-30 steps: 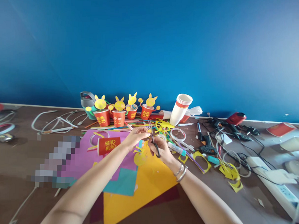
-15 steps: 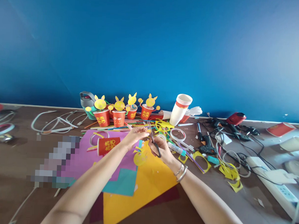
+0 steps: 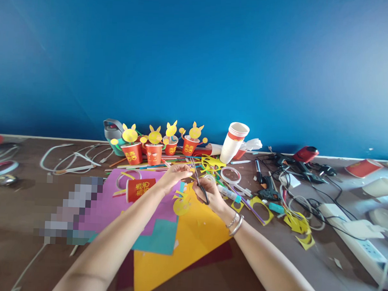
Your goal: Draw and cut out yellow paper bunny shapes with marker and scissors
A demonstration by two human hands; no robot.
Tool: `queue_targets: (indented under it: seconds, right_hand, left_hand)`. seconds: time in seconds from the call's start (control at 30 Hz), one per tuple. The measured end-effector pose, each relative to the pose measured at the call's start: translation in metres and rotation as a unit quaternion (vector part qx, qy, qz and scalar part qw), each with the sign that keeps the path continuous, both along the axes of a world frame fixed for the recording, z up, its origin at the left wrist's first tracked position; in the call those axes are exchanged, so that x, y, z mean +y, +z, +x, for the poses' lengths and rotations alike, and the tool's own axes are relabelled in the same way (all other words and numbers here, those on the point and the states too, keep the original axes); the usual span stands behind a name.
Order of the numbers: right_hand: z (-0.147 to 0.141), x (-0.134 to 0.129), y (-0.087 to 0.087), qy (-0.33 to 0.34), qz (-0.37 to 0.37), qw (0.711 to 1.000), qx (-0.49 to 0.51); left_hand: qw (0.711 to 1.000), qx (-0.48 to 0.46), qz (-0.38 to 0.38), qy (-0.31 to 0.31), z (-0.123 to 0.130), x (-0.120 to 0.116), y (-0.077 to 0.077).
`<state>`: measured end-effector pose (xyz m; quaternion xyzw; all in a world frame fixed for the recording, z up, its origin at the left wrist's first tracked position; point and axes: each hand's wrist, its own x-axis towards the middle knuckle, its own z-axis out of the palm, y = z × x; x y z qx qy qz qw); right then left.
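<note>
My right hand (image 3: 210,195) is closed round the black handles of a pair of scissors (image 3: 197,178), whose blades point up and away. Just left of the blades, my left hand (image 3: 177,177) is pinched at the fingertips; what it holds is too small to make out. Below the hands a round yellow paper piece with ear-like strips (image 3: 181,206) lies over purple and orange paper (image 3: 190,239). A red paper cup (image 3: 140,190) rests on its side on the purple sheet (image 3: 109,202), left of my left hand.
Four decorated cups (image 3: 154,153) stand along the blue wall, beside a tilted stack of white cups (image 3: 234,143). Yellow scraps (image 3: 261,209), glue guns (image 3: 269,189), cables and a white power strip (image 3: 357,242) lie to the right. White cables (image 3: 74,159) lie at the left.
</note>
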<state>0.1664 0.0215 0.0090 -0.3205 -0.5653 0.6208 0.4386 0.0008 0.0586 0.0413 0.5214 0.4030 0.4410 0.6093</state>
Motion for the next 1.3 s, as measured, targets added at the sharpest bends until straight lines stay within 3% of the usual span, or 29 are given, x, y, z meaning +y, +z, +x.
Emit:
queue_targets:
  seconds: [0.6, 1.3]
  right_hand:
    - [0.001, 0.001, -0.003, 0.004, 0.0, 1.0, -0.004]
    - [0.001, 0.002, 0.001, 0.006, -0.012, 0.999, -0.036]
  left_hand:
    - [1.0, 0.0, 0.01, 0.005, -0.003, 0.0, 0.006]
    - [1.0, -0.023, -0.01, 0.016, -0.009, 0.011, -0.008]
